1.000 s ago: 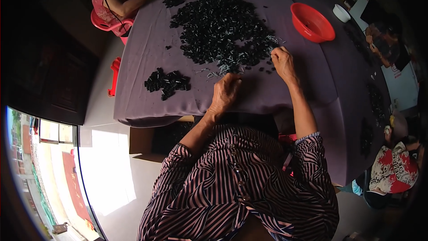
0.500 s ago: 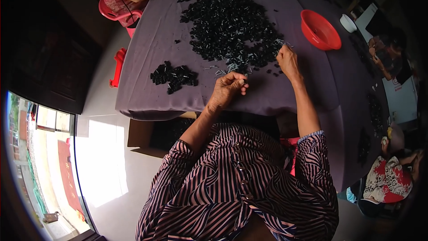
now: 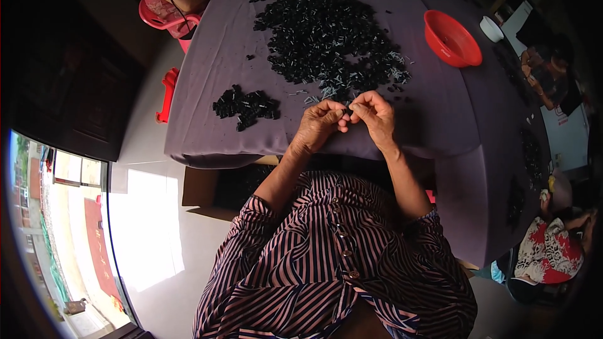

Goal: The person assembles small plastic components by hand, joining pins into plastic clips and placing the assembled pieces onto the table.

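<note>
- Head view: left hand (image 3: 320, 124) and right hand (image 3: 375, 115) meet fingertip to fingertip, pinching a tiny piece too small to tell.
- They hover above the purple surface (image 3: 207, 122), just beside the large black pile (image 3: 326, 34).
- Small black heap (image 3: 246, 105) lies left.

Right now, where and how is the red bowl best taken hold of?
Grip the red bowl by its near rim, coming from the right hand side. The bowl sits upright and open, its thin rim is exposed all round, and nothing lies between it and that hand. This is a judgement.
</note>
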